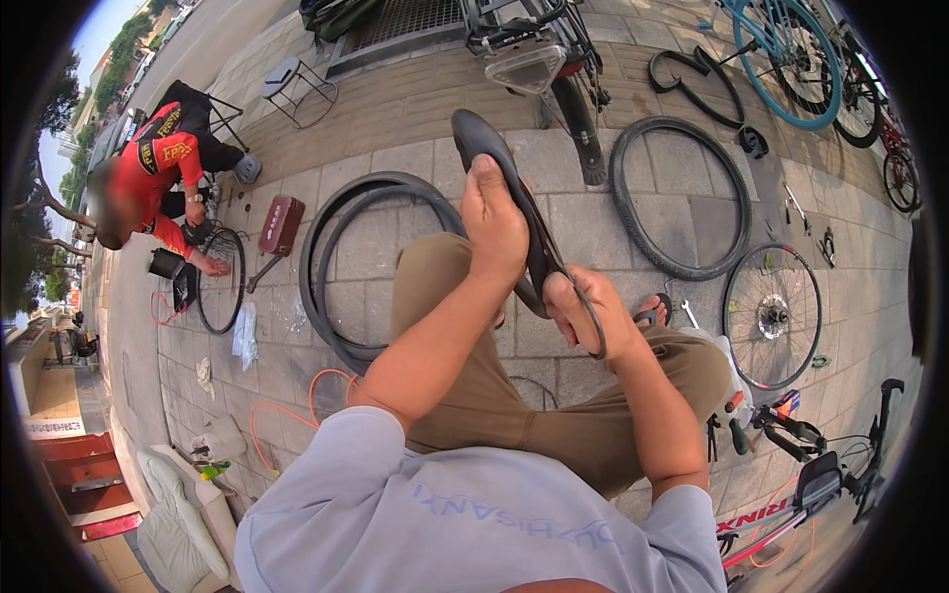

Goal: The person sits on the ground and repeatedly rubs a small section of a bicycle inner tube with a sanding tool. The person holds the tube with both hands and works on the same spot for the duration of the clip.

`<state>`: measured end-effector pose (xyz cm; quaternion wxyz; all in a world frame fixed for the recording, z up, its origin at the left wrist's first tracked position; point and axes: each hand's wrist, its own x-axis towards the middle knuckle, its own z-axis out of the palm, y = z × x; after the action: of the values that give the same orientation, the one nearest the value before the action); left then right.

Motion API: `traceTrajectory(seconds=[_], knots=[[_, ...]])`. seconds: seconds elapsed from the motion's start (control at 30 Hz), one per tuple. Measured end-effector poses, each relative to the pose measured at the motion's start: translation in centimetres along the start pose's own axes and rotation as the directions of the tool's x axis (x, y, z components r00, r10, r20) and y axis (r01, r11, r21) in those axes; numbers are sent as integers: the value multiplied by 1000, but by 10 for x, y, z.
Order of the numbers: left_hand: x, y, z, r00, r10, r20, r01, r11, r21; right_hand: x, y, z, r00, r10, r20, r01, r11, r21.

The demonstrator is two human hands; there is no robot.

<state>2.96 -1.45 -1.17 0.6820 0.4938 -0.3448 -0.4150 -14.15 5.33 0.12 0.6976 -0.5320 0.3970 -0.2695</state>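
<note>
Both my hands hold a smooth black rubber loop point(509, 173), like a bicycle tire or inner tube, doubled into a long, narrow shape above my lap. My left hand point(494, 217) is closed around its upper part, thumb lying on the near face and fingers mostly hidden behind. Lower and to the right, my right hand point(596, 308) grips the narrow end, where a thin bend hangs down beside the fingers. On the paving left of my knee lie two nested black bicycle tires point(314, 267).
A knobby tire point(618, 173), a spoked wheel point(791, 371) and wrenches point(690, 314) lie to the right. A parked bike point(573, 119) stands ahead. On the left a person in red point(168, 158) bends over a wheel point(240, 282), near a red-brown toolbox point(281, 225). An orange hose point(314, 395) crosses the paving.
</note>
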Motion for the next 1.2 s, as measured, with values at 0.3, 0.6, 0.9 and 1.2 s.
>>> traceTrajectory(seconds=[0.3, 0.6, 0.9, 1.2], knots=[[28, 45, 0, 952, -268, 148, 303, 893, -332, 0, 16, -13, 998, -52, 41, 57, 991, -117], [17, 22, -3, 991, -118, 62, 129, 964, -233, 7, 9, -11, 987, -105, 123, 127, 975, -183], [16, 17, -2, 997, -75, 6, 74, 971, -227, 7, 9, -11, 993, -66, 100, 82, 983, -164], [16, 16, -4, 994, -108, 7, 107, 971, -212, 5, 15, -12, 999, -9, 43, 14, 992, -122]])
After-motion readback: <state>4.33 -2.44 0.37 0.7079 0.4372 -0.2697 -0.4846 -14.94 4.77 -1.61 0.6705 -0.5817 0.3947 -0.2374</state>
